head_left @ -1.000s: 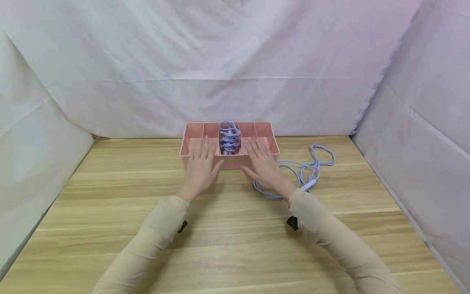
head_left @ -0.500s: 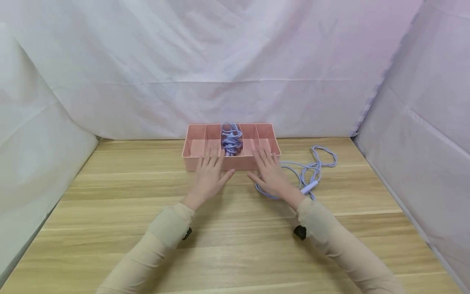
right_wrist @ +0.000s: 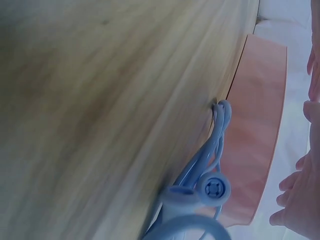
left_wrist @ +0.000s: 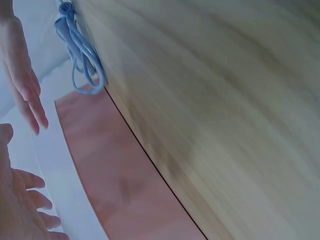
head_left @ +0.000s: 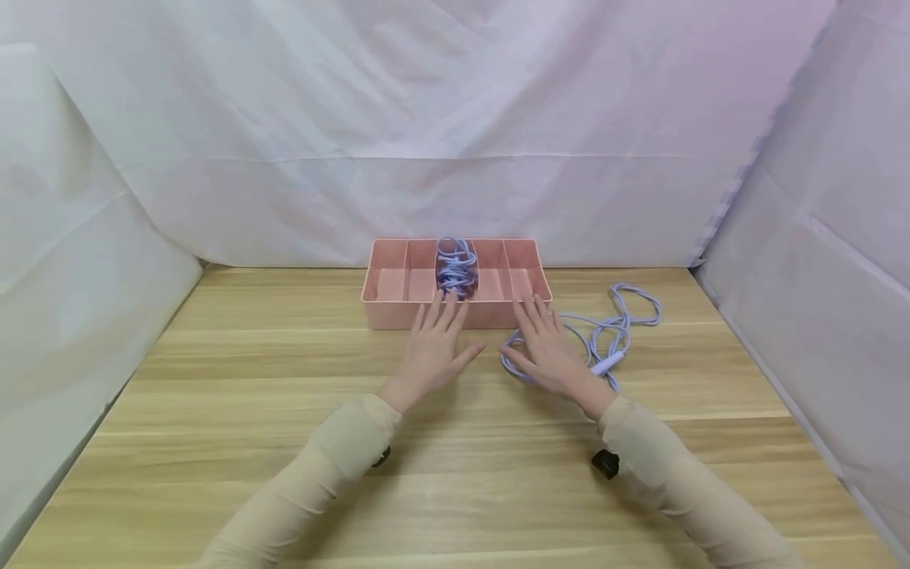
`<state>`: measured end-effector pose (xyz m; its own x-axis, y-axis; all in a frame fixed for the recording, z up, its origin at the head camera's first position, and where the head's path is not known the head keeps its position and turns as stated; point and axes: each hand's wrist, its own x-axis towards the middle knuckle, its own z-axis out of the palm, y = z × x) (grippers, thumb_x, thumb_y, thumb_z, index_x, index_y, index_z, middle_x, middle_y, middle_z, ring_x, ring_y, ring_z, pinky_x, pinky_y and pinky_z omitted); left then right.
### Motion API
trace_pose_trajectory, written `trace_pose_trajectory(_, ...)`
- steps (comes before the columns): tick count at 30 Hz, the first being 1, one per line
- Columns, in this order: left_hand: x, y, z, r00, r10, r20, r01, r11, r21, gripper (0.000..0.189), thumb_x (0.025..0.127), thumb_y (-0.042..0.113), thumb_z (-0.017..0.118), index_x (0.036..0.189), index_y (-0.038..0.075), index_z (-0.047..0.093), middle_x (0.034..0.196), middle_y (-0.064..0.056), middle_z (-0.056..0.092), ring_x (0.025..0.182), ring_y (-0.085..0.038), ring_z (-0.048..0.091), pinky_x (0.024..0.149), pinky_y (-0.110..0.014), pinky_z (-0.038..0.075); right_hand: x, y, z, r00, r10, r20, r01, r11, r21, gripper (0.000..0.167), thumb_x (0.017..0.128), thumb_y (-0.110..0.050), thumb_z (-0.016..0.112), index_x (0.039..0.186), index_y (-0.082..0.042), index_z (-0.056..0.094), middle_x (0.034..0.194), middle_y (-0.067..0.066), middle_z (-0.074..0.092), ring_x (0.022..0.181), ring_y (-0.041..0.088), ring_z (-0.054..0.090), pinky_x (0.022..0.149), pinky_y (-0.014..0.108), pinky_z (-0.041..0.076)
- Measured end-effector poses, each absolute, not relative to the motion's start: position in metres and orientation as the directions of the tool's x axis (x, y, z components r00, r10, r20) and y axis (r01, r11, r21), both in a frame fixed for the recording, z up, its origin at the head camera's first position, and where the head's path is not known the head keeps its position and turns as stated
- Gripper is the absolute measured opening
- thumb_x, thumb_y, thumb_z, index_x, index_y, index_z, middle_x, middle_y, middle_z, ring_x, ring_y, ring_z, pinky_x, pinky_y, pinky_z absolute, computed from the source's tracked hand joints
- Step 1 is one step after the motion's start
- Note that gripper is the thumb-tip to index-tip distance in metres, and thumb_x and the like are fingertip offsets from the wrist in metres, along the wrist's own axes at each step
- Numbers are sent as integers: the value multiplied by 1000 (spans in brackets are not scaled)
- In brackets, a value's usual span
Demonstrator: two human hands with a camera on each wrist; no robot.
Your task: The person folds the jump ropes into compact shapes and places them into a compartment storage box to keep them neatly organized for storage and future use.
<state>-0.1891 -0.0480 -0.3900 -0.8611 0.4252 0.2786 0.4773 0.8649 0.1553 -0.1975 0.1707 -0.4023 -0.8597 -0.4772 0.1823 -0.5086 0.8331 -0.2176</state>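
A pink divided box (head_left: 398, 316) stands at the back of the table. Its middle compartment holds a bundled light-blue jump rope (head_left: 457, 273), which rises above the rim. My left hand (head_left: 432, 356) is spread with straight fingers, fingertips overlapping the box's front rim by the bundle. To the right, my right hand (head_left: 550, 356) is spread likewise, its fingertips at the rim near the box's right end. Both hands hold nothing. A second light-blue jump rope (head_left: 607, 363) lies loosely coiled right of the box, partly hidden by the right hand; its handles (right_wrist: 215, 189) show in the right wrist view.
The wooden table (head_left: 284, 379) spreads out around the box. White cloth (head_left: 455, 118) hangs close behind the box, and more cloth (head_left: 839, 276) walls both sides. Each forearm wears a small black device (head_left: 606, 464) under the wrist.
Both hands have drawn back from over the box toward me, still spread. The left has also shifted toward the box's middle, the right slightly rightward. The whole head view has shifted a little.
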Motion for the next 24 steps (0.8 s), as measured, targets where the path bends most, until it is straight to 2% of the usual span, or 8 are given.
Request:
trace_pose_trajectory(8,-182,-36,-388,-844,453,288,504,853,133,68,90,51,43,142,8,28,149,-11,16,137,-30,9,110,-48,12,-192,180,-400,-859,-467,209,-507,833,-221,78,91,-37,51,144,-1,6,150,20,0,136,38,2,106,59,5)
trace_pose_trajectory(12,-178,-28,-386,-850,471,235,508,851,135,69,91,50,42,142,8,26,150,-11,11,138,-28,5,111,-46,11,-191,187,-397,-863,-454,222,-500,832,-241,74,94,-36,45,144,-2,3,149,23,3,135,40,1,105,61,7)
trace_pose_trajectory(15,-174,-20,-384,-851,487,194,515,846,136,70,91,51,42,142,7,25,150,-13,10,138,-28,3,111,-45,10,-191,194,-394,-866,-443,230,-494,830,-259,70,96,-32,41,143,2,3,147,28,6,134,43,2,104,62,7)
trace_pose_trajectory(19,-170,-7,-383,-845,517,137,532,839,117,71,91,54,38,143,8,23,150,-14,13,138,-30,7,111,-45,11,-192,204,-390,-879,-421,225,-472,835,-282,66,97,-28,39,142,6,5,146,29,3,134,44,0,103,63,6)
trace_pose_trajectory(24,-168,11,-385,-840,537,82,543,834,94,71,91,55,36,143,9,23,150,-14,14,137,-30,10,110,-45,14,-191,214,-386,-886,-398,239,-457,834,-309,65,97,-29,37,142,4,5,147,27,1,134,42,-2,103,64,6)
